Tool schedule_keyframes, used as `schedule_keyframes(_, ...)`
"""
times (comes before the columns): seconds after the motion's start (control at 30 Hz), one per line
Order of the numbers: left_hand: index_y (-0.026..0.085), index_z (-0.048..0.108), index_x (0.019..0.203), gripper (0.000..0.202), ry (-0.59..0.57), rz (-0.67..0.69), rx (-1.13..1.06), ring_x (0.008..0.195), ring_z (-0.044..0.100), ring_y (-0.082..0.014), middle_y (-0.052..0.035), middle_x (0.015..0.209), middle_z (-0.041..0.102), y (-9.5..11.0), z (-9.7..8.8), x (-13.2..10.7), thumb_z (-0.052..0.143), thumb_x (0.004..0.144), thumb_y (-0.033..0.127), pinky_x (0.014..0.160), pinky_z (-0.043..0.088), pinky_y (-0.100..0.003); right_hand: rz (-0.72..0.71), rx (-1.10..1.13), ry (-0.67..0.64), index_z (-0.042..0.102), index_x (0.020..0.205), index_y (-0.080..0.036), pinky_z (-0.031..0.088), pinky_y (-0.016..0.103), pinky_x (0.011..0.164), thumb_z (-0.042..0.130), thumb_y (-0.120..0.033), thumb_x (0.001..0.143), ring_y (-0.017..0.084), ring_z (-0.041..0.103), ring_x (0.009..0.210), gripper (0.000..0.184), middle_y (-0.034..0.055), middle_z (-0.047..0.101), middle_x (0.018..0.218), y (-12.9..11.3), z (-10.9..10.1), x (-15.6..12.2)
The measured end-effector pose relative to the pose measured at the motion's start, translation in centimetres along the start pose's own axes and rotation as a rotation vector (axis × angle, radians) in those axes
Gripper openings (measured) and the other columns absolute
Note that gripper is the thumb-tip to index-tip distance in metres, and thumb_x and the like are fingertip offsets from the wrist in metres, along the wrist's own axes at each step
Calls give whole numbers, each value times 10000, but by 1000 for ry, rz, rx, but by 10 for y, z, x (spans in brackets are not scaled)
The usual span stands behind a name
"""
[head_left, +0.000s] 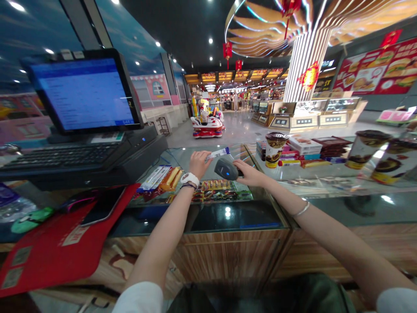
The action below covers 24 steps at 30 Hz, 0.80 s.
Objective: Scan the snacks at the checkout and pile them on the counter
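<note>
My left hand (199,162) is closed on the near end of a slim white-and-blue packaged snack bar (219,153), held above the glass counter. Opposite it, my right hand (250,173) grips the handle of a dark grey barcode scanner (226,169). A small blue light shows on the scanner, whose head is close to the bar. Just left of my left wrist, several white-and-blue bars (155,177) and yellow-orange bars (172,178) lie on the glass. Small wrapped goods (218,190) show below my hands.
To the left stand a lit monitor (83,93) and a keyboard (58,157). A phone (103,206) rests on a red mat (65,243). Dove cups (275,150) and piled snack packs (304,148) occupy the right-hand counter. Beyond, a white-and-red kiddie ride (207,122) stands on the floor.
</note>
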<state>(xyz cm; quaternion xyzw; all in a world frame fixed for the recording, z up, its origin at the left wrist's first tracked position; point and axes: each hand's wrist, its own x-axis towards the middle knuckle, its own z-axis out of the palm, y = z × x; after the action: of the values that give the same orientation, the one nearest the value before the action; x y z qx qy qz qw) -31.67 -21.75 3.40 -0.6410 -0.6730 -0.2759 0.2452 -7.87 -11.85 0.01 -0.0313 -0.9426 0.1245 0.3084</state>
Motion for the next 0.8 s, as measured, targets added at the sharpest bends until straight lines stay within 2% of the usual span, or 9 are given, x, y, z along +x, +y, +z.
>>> schedule_keyframes(0.1,208,673,1108,206,16,-21,7,1090,634,-257,-87,1156,726,-2,0,0,585,934,274,1014,417,-410,59,20,131,604,1145,-155,500,439,972,636,-251,755,280,604,1091,403,135,617,1163,1,-6,0)
schedule_keyframes(0.23,207,672,1110,207,23,-60,11,1096,634,-257,-84,1154,728,-2,-1,-1,603,925,268,1012,421,-407,249,8,296,681,1045,-149,547,428,848,674,-337,760,302,682,932,341,113,730,981,3,-19,-2)
schedule_keyframes(0.37,208,671,1119,213,16,-82,16,1096,632,-252,-82,1150,727,-1,-1,-3,596,925,258,1010,424,-403,351,70,417,735,979,-147,564,418,837,689,-389,766,302,712,907,326,95,774,932,4,-37,-3)
schedule_keyframes(0.5,209,667,1131,224,-15,-75,12,1106,629,-250,-82,1170,720,2,-2,-4,576,932,261,1022,417,-409,396,144,316,754,902,-151,580,382,792,694,-358,767,282,721,840,254,55,771,824,1,-42,1)
schedule_keyframes(0.67,228,664,1148,240,-35,-79,22,1113,625,-255,-72,1177,719,2,-1,-5,568,931,266,1025,417,-424,414,84,185,732,973,-160,563,377,788,706,-273,728,285,710,854,271,48,763,850,-3,-27,6)
schedule_keyframes(0.73,231,665,1146,240,-34,-79,25,1108,627,-255,-73,1177,719,1,0,-5,569,929,264,1023,419,-425,354,71,137,713,1022,-159,553,371,793,689,-247,728,277,699,857,308,50,754,869,-5,-24,6)
schedule_keyframes(0.8,230,668,1136,232,-30,-78,29,1102,628,-254,-76,1178,718,0,1,-4,568,930,264,1023,418,-417,231,78,84,696,1049,-160,540,363,818,672,-233,741,267,683,890,318,65,743,932,-5,-24,4)
